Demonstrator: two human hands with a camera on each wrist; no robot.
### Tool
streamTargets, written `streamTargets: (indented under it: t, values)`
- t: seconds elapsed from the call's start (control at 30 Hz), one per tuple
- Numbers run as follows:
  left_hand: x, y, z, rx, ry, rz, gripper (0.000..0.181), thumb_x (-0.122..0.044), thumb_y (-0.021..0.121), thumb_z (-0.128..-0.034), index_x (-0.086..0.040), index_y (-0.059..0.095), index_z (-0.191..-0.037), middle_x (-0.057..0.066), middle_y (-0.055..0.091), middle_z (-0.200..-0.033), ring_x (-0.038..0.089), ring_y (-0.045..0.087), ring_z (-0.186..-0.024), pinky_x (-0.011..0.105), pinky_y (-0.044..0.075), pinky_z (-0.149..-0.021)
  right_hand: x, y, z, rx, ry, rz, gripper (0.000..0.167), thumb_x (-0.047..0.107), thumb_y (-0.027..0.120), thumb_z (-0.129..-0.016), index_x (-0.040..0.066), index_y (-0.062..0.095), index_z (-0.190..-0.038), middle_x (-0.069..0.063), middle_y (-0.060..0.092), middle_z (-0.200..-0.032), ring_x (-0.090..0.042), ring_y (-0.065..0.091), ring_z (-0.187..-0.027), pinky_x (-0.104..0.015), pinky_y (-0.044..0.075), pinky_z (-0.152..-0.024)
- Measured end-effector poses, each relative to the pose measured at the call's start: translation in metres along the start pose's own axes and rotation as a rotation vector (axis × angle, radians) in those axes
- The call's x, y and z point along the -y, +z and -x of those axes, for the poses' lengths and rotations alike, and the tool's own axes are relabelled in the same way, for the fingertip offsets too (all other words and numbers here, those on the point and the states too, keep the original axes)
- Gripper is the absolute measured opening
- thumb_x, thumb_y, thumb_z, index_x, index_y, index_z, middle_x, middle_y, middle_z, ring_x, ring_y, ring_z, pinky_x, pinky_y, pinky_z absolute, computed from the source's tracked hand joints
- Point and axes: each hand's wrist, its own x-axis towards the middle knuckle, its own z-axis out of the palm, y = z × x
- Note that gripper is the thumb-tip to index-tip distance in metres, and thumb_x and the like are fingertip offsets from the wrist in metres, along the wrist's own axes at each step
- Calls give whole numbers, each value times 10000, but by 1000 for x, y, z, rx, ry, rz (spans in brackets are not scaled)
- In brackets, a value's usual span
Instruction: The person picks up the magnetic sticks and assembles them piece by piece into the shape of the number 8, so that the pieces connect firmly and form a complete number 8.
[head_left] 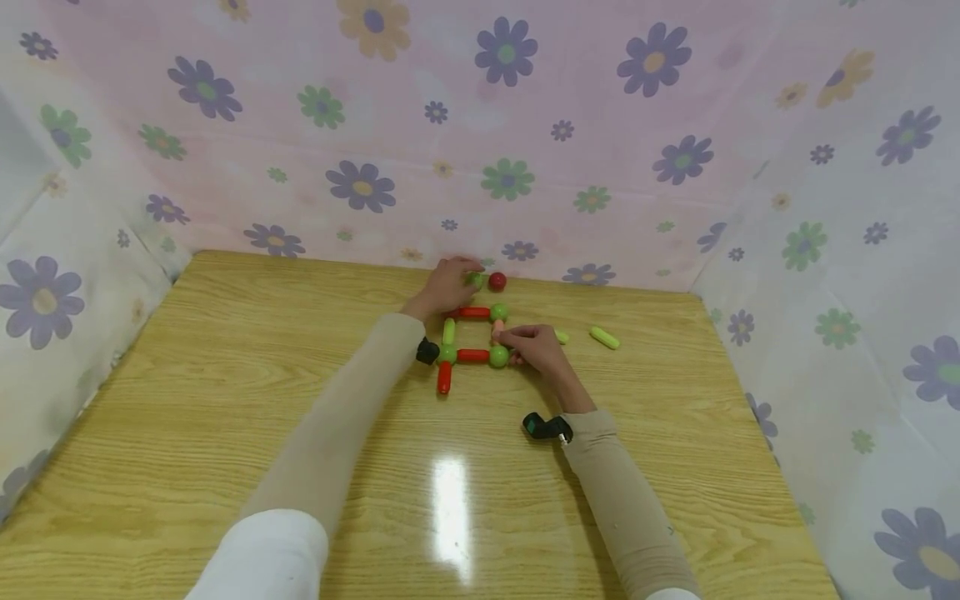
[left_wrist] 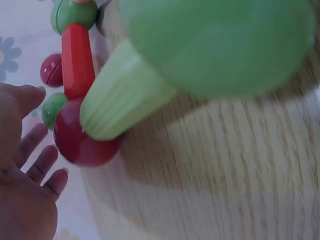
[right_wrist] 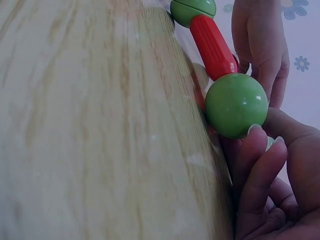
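A square frame of balls and rods lies on the table. Along its near side a red rod [head_left: 473, 356] joins two green balls [right_wrist: 236, 105]. A light green rod [left_wrist: 127, 92] forms the left side and meets a dark red ball [left_wrist: 86, 135] at the far left corner. My right hand [head_left: 536, 347] pinches the salmon-coloured rod [head_left: 498, 326] on the right side, between two green balls. Beyond the frame, my left hand [head_left: 447, 288] reaches to a loose green ball [head_left: 474, 279]; its fingers are spread, and contact is unclear. A loose red ball [head_left: 497, 282] sits beside that.
Another red rod [head_left: 444, 379] sticks out from the near left corner toward me. To the right lie two yellow-green rods, one [head_left: 604, 337] in full view and one [head_left: 562, 337] partly behind my right hand. A flowered cloth [head_left: 450, 133] stands along the table's far edge.
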Motion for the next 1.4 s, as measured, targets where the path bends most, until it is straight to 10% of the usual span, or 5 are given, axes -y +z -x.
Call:
streamTargets:
  t: [0.4, 0.67, 0.8, 1.07, 1.4]
  values:
    - [8, 6, 11, -20, -131, 276, 424, -40, 586, -989, 51, 545, -1402, 208, 549, -1413, 330, 510, -1293, 429, 415, -1113, 1, 0, 1, -12, 0, 5, 380, 370, 773, -914, 59, 772, -1134, 14, 723, -790, -75, 601, -576, -216, 498, -584]
    - [22, 1, 25, -216, -120, 450, 353, -97, 736, -927, 17, 646, -1249, 175, 631, -1221, 279, 589, -1022, 368, 512, -900, 2, -1, 4, -11, -9, 7, 417, 374, 761, -926, 30, 755, -1163, 11, 729, -823, -74, 606, -580, -207, 496, -578]
    - [22, -5, 46, -246, -98, 463, 354, -184, 752, -938, -9, 664, -1232, 155, 650, -1186, 262, 582, -980, 343, 488, -857, 3, 0, 3, -7, -7, 7, 421, 367, 756, -931, 20, 749, -1169, 5, 730, -835, -75, 609, -581, -206, 499, -578]
    - [32, -9, 108, -128, -117, 479, 359, -211, 727, -961, -7, 659, -1248, 163, 673, -1189, 279, 616, -1036, 387, 498, -919, 3, 0, 1, -14, 3, 15, 444, 391, 763, -921, 26, 747, -1174, 9, 715, -827, -71, 604, -592, -206, 503, -591]
    - [31, -9, 171, -8, -116, 430, 341, -130, 849, -832, -32, 719, -1132, 82, 711, -990, 191, 553, -775, 278, 462, -706, 0, 1, 2, -17, -2, 12, 450, 380, 760, -925, 30, 731, -1206, -20, 718, -873, -89, 632, -635, -221, 513, -614]
